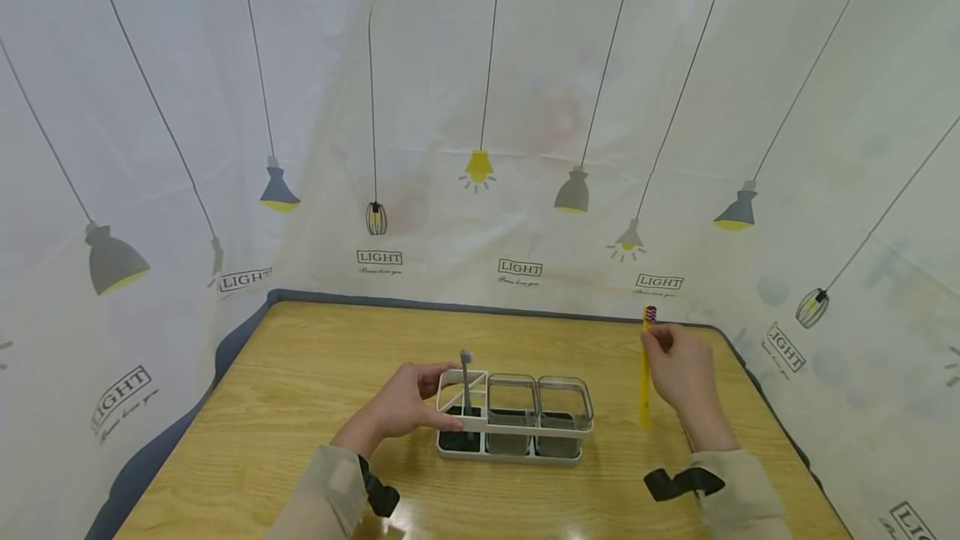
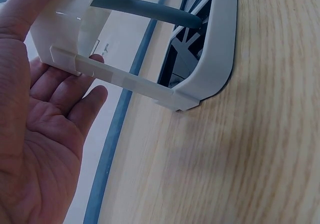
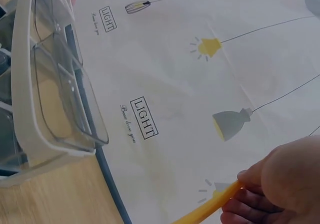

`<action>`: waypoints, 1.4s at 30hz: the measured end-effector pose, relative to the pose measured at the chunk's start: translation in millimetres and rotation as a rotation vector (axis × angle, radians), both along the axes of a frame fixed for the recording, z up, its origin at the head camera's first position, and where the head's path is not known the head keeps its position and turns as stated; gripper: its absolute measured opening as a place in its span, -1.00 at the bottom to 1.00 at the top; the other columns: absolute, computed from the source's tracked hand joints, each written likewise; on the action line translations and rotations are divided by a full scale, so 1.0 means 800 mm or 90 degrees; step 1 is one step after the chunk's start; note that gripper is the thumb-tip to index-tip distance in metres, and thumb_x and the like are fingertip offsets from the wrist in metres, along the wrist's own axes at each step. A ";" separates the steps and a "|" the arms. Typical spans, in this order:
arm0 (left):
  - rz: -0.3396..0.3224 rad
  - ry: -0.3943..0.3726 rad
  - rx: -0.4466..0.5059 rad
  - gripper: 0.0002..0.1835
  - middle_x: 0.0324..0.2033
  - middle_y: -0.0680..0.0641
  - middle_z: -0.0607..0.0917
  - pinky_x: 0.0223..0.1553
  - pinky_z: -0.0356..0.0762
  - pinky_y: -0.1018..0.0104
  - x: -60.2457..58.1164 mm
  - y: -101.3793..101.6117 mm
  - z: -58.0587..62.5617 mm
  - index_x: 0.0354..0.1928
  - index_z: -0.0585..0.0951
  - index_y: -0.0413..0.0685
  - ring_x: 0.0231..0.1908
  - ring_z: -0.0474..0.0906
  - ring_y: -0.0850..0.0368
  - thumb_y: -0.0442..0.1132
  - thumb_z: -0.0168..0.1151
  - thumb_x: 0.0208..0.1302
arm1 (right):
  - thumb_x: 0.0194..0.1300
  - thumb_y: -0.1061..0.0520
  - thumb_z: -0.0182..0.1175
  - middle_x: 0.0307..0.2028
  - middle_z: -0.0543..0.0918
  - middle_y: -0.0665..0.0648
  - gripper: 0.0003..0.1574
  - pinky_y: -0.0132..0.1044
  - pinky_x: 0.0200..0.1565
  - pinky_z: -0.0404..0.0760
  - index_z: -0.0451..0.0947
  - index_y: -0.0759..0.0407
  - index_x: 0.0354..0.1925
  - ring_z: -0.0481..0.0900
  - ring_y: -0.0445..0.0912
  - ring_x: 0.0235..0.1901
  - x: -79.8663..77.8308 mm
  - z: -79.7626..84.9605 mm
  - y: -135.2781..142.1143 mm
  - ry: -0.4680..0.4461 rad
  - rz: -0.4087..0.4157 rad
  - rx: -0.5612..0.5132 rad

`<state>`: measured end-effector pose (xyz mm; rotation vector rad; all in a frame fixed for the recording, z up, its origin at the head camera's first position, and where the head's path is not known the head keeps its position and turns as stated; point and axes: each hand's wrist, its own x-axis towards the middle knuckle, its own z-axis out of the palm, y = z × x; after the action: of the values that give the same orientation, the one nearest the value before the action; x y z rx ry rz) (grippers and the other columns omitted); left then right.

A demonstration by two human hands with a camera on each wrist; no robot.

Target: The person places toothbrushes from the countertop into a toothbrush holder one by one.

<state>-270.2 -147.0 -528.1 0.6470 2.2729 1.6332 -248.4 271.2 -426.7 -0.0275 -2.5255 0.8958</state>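
A white toothbrush holder [image 1: 517,458] stands on the table, its upper frame raised over a base with dark inserts. My left hand [image 1: 405,405] grips the left end of that frame, thumb in front and fingers behind. Inside the divided left compartment a grey-blue toothbrush [image 1: 466,382] stands upright, its stem crossing the left wrist view. Two clear cups [image 1: 512,425] sit side by side in the other compartments. To the right of the holder, my right hand [image 1: 684,367] pinches a yellow toothbrush [image 1: 644,390] near its head. Purple bristles point up and the handle hangs downward.
The wooden table [image 1: 345,332] has a dark blue edge along its back and sides. A pale curtain [image 1: 435,90] printed with hanging lamps surrounds it. Black straps [image 1: 684,483] circle both wrists.
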 end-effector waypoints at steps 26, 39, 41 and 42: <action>-0.006 -0.001 0.013 -0.12 0.22 -0.05 0.71 0.23 0.56 -0.09 0.000 -0.002 0.000 0.45 0.56 0.00 0.30 0.58 -0.16 -0.12 0.74 0.05 | 0.49 0.27 0.32 -0.29 0.74 0.25 -0.85 -0.47 -0.31 0.47 0.70 0.41 -0.15 0.62 0.03 -0.35 0.019 0.062 -0.084 0.164 0.088 -0.066; -0.011 0.000 0.018 -0.11 0.25 -0.13 0.68 0.27 0.50 -0.17 -0.001 0.000 -0.001 0.46 0.54 -0.10 0.33 0.54 -0.22 -0.14 0.73 0.07 | 0.52 0.26 0.30 -0.23 0.73 0.23 -0.85 -0.43 -0.25 0.56 0.67 0.39 -0.08 0.64 0.01 -0.28 0.024 0.074 -0.128 0.132 0.152 -0.131; -0.011 0.002 0.015 -0.10 0.25 -0.13 0.68 0.27 0.50 -0.17 -0.002 0.000 -0.001 0.46 0.53 -0.11 0.33 0.55 -0.21 -0.13 0.73 0.07 | 0.51 0.27 0.31 -0.23 0.74 0.22 -0.85 -0.43 -0.25 0.57 0.67 0.38 -0.08 0.65 0.01 -0.28 0.024 0.074 -0.134 0.134 0.164 -0.141; -0.011 0.003 0.015 -0.10 0.25 -0.14 0.68 0.27 0.51 -0.16 -0.002 0.000 -0.001 0.46 0.53 -0.11 0.33 0.55 -0.20 -0.12 0.73 0.07 | 0.51 0.27 0.31 -0.23 0.74 0.22 -0.85 -0.42 -0.24 0.57 0.67 0.38 -0.08 0.65 0.01 -0.28 0.024 0.074 -0.137 0.133 0.171 -0.147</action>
<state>-271.5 -147.0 -528.9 0.6735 2.2489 1.6541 -229.6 161.8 -367.4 0.3223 -2.2542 1.2229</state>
